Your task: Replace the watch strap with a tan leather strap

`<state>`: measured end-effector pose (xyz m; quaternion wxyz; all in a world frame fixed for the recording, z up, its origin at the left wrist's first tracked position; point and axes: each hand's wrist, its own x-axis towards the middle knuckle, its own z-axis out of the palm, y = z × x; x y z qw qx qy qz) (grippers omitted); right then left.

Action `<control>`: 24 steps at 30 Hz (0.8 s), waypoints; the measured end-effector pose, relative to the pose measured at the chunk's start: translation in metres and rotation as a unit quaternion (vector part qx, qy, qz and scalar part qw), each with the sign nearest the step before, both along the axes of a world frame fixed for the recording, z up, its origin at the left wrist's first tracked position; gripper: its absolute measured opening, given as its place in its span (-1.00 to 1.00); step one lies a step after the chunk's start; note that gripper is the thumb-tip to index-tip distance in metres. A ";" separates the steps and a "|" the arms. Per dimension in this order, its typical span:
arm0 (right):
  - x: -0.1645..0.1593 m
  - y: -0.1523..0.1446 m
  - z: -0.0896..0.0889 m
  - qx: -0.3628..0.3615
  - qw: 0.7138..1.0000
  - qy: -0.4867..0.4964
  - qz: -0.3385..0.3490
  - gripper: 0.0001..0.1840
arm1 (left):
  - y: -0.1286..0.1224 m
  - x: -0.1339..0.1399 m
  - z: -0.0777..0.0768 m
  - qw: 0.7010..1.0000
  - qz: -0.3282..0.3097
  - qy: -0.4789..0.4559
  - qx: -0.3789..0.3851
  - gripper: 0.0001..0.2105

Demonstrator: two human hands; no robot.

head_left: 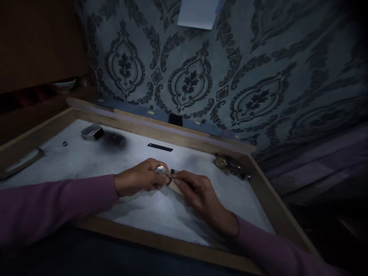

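Observation:
My left hand (143,175) is closed around a round, silver-rimmed watch (161,170), its thumb pressed across the lower edge. The fingers of my right hand (198,191) pinch a thin, small tool (170,176), and its tip meets the right edge of the watch beside my left thumb. A pale, strap-like strip (176,187) lies under the right fingers, partly hidden by them. Whether it joins the watch I cannot tell. Both hands are over the middle of a white-lined wooden tray (129,232).
A flat black strip (160,147) lies beyond my hands. On the left are a smartwatch (93,132), a small black ring (64,143) and a rounded frame (25,163). Several watches and small parts (227,164) sit at the right. Raised wooden sides surround the tray; a patterned wall rises behind.

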<state>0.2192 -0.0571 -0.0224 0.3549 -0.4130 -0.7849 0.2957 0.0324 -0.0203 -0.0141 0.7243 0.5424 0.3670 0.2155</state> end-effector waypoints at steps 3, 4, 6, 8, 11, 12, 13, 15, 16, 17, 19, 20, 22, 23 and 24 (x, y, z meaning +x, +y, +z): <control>0.000 0.000 0.000 0.022 1.000 -0.001 -0.001 -0.76 | 0.000 0.000 0.000 1.000 -0.003 0.007 0.000 -0.87; 0.000 0.000 0.000 0.023 1.000 -0.001 0.000 -0.76 | 0.000 0.000 0.000 1.000 -0.003 0.008 0.001 -0.88; 0.000 0.000 -0.001 0.022 1.000 0.000 0.001 -0.76 | 0.000 0.000 0.000 1.000 -0.003 0.008 0.003 -0.88; -0.001 0.000 -0.001 0.019 1.000 0.005 0.003 -0.75 | 0.000 0.000 0.000 1.000 -0.004 0.008 0.004 -0.88; -0.001 0.000 -0.002 0.017 1.000 0.013 0.004 -0.75 | 0.000 -0.001 0.000 1.000 -0.006 0.008 0.006 -0.89; -0.001 0.000 -0.002 0.015 1.000 0.011 0.003 -0.75 | 0.000 -0.001 0.000 1.000 -0.005 0.008 0.006 -0.89; -0.001 0.000 -0.001 0.013 1.000 0.008 0.003 -0.75 | 0.000 -0.001 0.000 1.000 -0.004 0.007 0.006 -0.89; -0.001 0.000 -0.001 0.012 1.000 0.003 0.000 -0.76 | 0.000 -0.001 0.000 1.000 -0.004 0.006 0.007 -0.89; -0.002 0.000 0.000 0.010 1.000 0.001 -0.001 -0.76 | 0.001 -0.001 0.000 1.000 -0.004 0.006 0.008 -0.89; -0.002 0.000 0.000 0.008 1.000 0.002 -0.002 -0.76 | 0.001 -0.001 0.000 1.000 -0.005 0.007 0.010 -0.90; -0.002 0.000 0.001 0.005 1.000 0.007 -0.002 -0.76 | 0.002 0.000 0.000 1.000 -0.006 0.009 0.016 -0.90; -0.002 0.000 0.001 0.003 1.000 0.009 -0.001 -0.76 | 0.002 0.000 0.000 1.000 -0.007 0.010 0.019 -0.90; -0.002 0.000 0.001 0.002 1.000 0.011 -0.002 -0.76 | 0.002 0.000 0.000 1.000 -0.010 0.009 0.023 -0.89; -0.001 0.000 0.001 0.004 1.000 0.009 -0.002 -0.76 | 0.002 0.000 -0.001 1.000 -0.013 0.007 0.025 -0.89; -0.001 0.000 0.001 0.007 1.000 0.008 -0.002 -0.76 | 0.002 0.000 -0.001 0.999 -0.016 0.005 0.029 -0.89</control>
